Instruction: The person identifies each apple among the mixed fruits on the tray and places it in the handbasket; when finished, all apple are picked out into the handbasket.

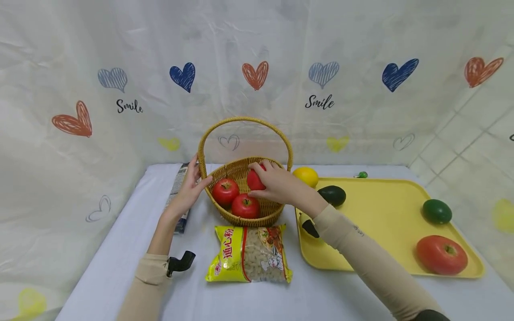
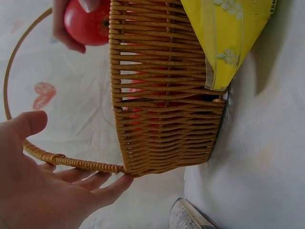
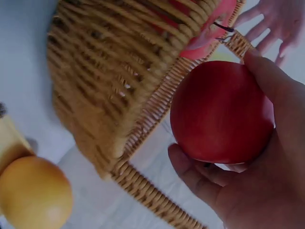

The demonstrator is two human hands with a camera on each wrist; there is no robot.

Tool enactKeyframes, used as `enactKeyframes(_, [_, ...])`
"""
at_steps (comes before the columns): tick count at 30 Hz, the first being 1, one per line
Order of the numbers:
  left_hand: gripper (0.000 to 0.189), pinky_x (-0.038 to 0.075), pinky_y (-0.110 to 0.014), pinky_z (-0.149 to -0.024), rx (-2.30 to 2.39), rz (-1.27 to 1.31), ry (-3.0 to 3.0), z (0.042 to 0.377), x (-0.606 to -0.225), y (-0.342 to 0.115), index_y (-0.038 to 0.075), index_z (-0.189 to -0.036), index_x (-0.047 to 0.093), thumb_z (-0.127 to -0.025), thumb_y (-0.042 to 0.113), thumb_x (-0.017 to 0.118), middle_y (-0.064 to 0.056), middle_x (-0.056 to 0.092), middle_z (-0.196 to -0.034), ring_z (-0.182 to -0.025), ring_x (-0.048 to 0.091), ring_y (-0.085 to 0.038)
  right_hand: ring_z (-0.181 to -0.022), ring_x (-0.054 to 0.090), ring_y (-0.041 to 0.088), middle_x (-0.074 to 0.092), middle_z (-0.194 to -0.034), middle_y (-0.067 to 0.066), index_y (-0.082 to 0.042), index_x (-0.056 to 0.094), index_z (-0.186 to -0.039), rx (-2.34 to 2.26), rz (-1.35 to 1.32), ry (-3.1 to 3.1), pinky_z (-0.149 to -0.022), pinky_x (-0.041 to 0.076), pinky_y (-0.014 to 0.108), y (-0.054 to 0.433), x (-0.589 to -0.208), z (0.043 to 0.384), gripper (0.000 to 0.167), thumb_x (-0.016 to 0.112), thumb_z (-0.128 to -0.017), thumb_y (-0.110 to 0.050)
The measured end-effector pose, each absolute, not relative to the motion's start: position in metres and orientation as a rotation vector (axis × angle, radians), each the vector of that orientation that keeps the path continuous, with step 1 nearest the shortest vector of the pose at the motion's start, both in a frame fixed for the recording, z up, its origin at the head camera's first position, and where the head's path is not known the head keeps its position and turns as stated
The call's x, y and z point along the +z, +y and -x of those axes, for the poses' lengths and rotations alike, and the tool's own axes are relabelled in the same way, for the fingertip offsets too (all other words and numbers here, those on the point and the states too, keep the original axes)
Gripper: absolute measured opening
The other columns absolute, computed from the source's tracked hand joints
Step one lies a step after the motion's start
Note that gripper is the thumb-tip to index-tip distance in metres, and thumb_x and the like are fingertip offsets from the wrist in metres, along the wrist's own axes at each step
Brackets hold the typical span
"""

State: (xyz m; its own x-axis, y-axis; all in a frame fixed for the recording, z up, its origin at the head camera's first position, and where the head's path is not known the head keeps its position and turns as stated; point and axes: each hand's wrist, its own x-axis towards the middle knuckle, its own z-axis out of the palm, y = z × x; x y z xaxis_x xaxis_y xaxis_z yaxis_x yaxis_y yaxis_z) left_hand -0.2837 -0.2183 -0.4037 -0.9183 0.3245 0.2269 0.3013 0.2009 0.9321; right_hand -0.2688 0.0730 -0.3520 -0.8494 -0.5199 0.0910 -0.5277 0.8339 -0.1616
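One smooth, glossy red tomato [image 1: 254, 179] sits gripped in the right hand [image 1: 277, 187] above the wicker basket [image 1: 241, 171]; left hand [image 1: 188, 189] fingers lie straight against its rim.

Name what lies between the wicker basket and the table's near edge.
A yellow pasta packet lies flat there, touching the wicker basket, as the head view shows.

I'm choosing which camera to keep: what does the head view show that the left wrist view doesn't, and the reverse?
Only the head view shows the yellow tray with its big tomato, the two tomatoes lying in the basket, and the whole pasta bag. Only the left wrist view shows the basket's woven side wall close up. Both show the left hand at the handle and the right hand gripping a tomato.
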Motion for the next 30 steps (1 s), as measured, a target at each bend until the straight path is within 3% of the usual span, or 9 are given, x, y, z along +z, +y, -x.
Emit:
enactKeyframes(7, [0.084,0.021,-0.067,-0.124,1.878,-0.626,2.406,0.279,-0.411,-0.215,0.028,-0.165,-0.008,-0.107,0.028,0.053,-0.014,0.015,-0.173,-0.16,0.016,-0.04,-0.14,0.043,0.042,0.041,-0.153,0.018,-0.021,0.039,-0.152,0.17,-0.847,-3.019,-0.092,0.058,0.058,0.054,-0.354,0.28,0.071,0.068,-0.095,-0.054])
enactKeyframes(12, [0.083,0.022,-0.067,-0.124,1.867,-0.635,2.427,0.28,-0.408,-0.216,0.027,-0.166,-0.007,-0.108,0.025,0.052,-0.016,0.015,-0.173,-0.16,0.014,-0.041,-0.145,0.038,0.041,0.04,-0.157,0.016,-0.028,0.046,-0.152,0.129,-0.897,-3.085,-0.102,0.054,0.059,0.049,-0.354,0.293,0.067,0.073,-0.094,-0.045])
enactKeyframes(20, [0.083,0.021,-0.067,-0.124,1.87,-0.646,2.447,0.284,-0.405,-0.218,0.026,-0.166,-0.008,-0.108,0.024,0.052,-0.015,0.017,-0.173,-0.159,0.016,-0.041,-0.144,0.041,0.037,0.04,-0.158,0.016,-0.024,0.044,-0.155,0.111,-0.878,-3.174,-0.11,0.049,0.056,0.04,-0.35,0.312,0.074,0.077,-0.091,-0.041])
enactKeyframes(30, [0.084,0.018,-0.068,-0.125,1.84,-0.593,2.463,0.28,-0.404,-0.213,0.025,-0.165,-0.009,-0.108,0.027,0.052,-0.017,0.014,-0.173,-0.16,0.014,-0.042,-0.155,0.029,0.039,0.03,-0.168,0.015,-0.024,0.033,-0.162,-0.027,-0.856,-3.281,-0.121,0.037,0.059,0.042,-0.363,0.321,0.081,0.074,-0.094,-0.041])
